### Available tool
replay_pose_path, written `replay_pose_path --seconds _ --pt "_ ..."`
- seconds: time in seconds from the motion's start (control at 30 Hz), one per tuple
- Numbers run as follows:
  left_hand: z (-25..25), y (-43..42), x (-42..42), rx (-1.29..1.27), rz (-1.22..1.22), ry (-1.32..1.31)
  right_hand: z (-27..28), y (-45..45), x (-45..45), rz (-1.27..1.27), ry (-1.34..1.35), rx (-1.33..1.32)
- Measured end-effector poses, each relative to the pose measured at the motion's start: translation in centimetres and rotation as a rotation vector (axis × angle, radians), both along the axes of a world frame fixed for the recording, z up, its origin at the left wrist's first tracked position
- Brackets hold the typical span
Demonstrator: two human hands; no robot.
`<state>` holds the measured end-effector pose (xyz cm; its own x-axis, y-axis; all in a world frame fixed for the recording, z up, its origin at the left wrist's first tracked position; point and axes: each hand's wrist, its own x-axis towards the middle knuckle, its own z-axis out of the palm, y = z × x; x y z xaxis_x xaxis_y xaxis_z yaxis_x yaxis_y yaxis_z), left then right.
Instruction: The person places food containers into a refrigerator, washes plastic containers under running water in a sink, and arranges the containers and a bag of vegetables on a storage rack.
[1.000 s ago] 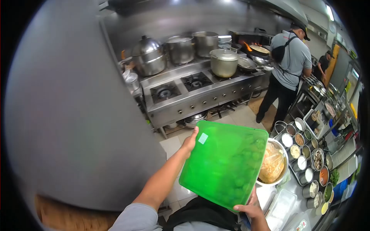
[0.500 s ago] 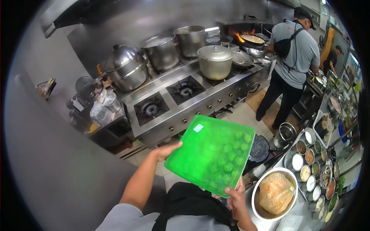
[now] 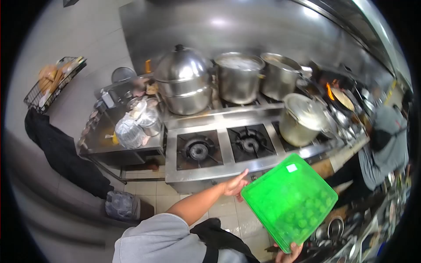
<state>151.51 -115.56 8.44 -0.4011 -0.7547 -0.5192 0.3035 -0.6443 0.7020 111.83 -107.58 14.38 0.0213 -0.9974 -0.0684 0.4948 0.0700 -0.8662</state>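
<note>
A flat green plastic container point(image 3: 280, 193) with a see-through lid and a small white label hangs tilted in front of me. Through it, several round lumps show in its right half; their kind is unclear. My right hand point(image 3: 290, 253) grips the container's lower corner, partly cut off by the frame's bottom. Beside the left corner is my left hand point(image 3: 234, 185), thumb raised off the edge and fingers apart. Whether its fingertips touch the container's side, I cannot tell.
Ahead stands a steel stove with two bare burners point(image 3: 199, 150), a lidded pot point(image 3: 300, 120), a domed steamer point(image 3: 182, 83) and tall stockpots point(image 3: 239, 79). Flames rise near a wok point(image 3: 342, 98) at right, where a person point(image 3: 388, 140) stands. A bin point(image 3: 123, 205) is at left.
My view has swung left, so the stove and side table appear more fully. The container sits further right in view. My left thumb has come off its edge; my right hand still grips it.
</note>
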Motion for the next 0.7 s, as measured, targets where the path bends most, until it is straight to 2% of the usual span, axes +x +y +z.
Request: replay_pose_path --seconds 0.03,0.07,0.1,0.13,0.17,0.2,0.23,0.27,0.3,0.33,0.4,0.5,0.6,0.7 --pt "-1.7 -0.3 2.4 0.06 -0.057 -0.116 -1.8 -1.4 -0.6 -0.016 0.051 0.055" --pt "-8.0 -0.2 5.5 -0.118 -0.159 -0.459 -1.0 -3.0 1.3 -0.052 -0.13 0.024" --pt "-13.4 0.9 7.9 -0.277 -0.265 -0.804 1.3 -4.4 3.3 0.004 -0.144 0.011" --pt "-13.6 3.0 8.8 0.054 -0.399 -1.298 2.5 -5.9 3.8 0.107 -0.097 0.018" --pt "-7.3 6.7 8.5 0.25 -0.396 -1.238 3.1 -7.7 4.5 0.205 -0.05 0.022" --pt "-19.0 12.5 11.8 0.33 -0.479 -1.258 3.9 -9.1 7.2 0.111 -0.18 -0.005" --pt "-28.1 17.8 14.6 0.409 -0.57 -1.273 3.1 -11.3 7.5 0.141 -0.183 -0.01" --pt "-31.9 21.6 16.2 0.484 -0.667 -1.282 1.7 -13.6 7.4 0.297 -0.228 0.003" --pt "-28.3 25.4 13.4 0.688 -0.44 -1.219 0.7 -16.3 8.3 0.468 -0.275 0.023" --pt "-25.0 27.6 11.5 0.811 -0.326 -1.198 0.5 -18.8 10.0 0.531 -0.251 0.044" --pt "-21.6 31.0 7.6 0.994 -0.154 -1.162 0.4 -23.3 14.3 0.654 -0.21 0.089" --pt "-17.5 31.3 2.9 1.195 0.024 -1.168 0.8 -29.3 21.8 0.905 -0.169 0.123" --pt "-15.3 29.1 -0.4 1.375 0.046 -1.224 1.8 -32.9 29.5 1.209 -0.142 0.14" --pt "-12.4 27.7 -1.6 1.525 -0.146 -1.384 2.1 -33.6 36.5 1.508 -0.135 0.146"
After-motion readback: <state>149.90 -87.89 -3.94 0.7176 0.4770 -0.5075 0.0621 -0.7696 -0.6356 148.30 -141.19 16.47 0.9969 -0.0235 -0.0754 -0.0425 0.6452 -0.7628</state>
